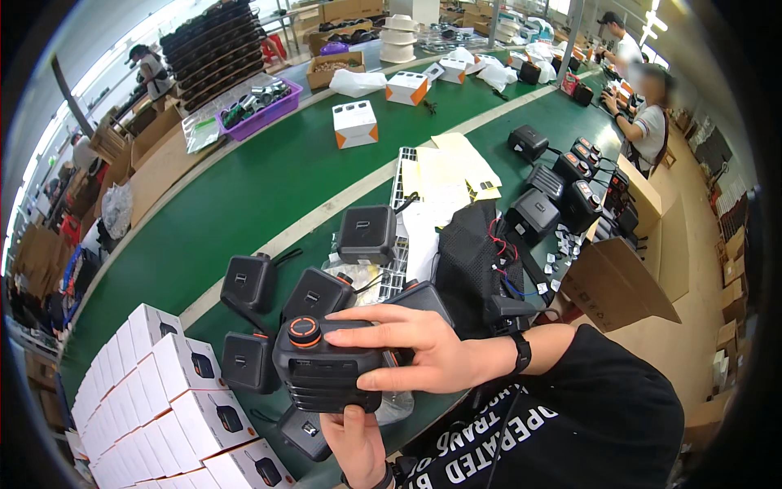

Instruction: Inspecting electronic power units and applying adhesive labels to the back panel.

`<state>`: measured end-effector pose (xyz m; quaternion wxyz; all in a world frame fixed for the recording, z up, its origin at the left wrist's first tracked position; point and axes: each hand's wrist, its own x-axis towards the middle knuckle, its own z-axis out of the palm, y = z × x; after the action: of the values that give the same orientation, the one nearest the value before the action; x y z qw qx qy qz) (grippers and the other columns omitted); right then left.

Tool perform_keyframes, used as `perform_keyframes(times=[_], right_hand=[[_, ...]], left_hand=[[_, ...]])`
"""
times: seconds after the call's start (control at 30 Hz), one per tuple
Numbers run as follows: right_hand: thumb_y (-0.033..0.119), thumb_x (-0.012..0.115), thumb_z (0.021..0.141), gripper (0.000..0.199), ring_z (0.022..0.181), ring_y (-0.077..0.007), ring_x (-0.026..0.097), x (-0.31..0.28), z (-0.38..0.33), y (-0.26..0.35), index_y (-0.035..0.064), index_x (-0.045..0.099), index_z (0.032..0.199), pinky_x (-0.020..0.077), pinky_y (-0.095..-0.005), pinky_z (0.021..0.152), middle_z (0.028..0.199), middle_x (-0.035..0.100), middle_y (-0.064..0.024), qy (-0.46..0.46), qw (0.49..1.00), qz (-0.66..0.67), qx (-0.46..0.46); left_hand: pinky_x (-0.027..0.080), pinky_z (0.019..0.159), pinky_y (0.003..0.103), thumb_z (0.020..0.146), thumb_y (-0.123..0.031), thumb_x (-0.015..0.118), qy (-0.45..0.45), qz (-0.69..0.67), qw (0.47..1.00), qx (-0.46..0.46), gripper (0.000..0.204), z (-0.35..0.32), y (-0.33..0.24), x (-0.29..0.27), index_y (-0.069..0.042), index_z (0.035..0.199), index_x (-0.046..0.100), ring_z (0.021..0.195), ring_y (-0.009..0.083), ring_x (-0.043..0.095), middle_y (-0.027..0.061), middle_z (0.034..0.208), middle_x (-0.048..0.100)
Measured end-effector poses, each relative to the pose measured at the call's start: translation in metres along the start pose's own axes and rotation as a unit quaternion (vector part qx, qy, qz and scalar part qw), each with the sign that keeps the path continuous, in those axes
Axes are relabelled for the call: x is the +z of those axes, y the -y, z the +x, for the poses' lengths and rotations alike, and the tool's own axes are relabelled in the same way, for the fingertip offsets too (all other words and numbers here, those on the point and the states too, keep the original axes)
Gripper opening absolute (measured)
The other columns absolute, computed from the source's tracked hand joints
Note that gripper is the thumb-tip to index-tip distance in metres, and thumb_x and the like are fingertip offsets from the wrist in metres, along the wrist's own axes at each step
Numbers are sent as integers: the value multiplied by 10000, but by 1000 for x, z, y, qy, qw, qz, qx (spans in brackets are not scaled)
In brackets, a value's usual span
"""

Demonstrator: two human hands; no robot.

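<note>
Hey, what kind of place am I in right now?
Most likely an electronics assembly or packing line in a factory. A long green conveyor table carries many identical black devices, white product boxes are stacked beside you, and other workers sit along the line.

The right hand (423, 346) is held palm down and stretched across to the person's left, its forearm entering from the lower right in a black sleeve. A black band is worn on the right wrist. The right fingers (371, 316) are laid out nearly straight and spread a little, with the thumb kept low beneath them. The left hand (354, 444) is raised from the lower edge, palm turned upward, and is seen just below the right hand. The left fingers (356, 422) are curled upward and partly hidden. A dark band is seen at the left wrist.
</note>
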<state>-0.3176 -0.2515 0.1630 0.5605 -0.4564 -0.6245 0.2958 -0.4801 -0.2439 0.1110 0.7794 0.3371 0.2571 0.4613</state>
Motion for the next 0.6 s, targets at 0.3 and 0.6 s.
perform_keyframes(times=[0.3,0.6], right_hand=[[281,661,712,412,675,-133,575,-77,139,-78,-55,620,947,475,-274,612,769,616,-81,-136,967,-16,217],[328,668,706,463,738,-293,638,-158,220,-247,-85,586,896,499,-380,600,845,615,-204,-279,903,-97,312]], left_hand=[[331,977,425,702,-522,630,-148,260,946,123,828,-29,-60,-50,-7,1285,348,1179,344,409,196,1313,375],[213,1034,458,716,-161,706,-57,568,820,41,764,-43,-60,-55,-54,1349,293,1287,319,256,157,1393,285]])
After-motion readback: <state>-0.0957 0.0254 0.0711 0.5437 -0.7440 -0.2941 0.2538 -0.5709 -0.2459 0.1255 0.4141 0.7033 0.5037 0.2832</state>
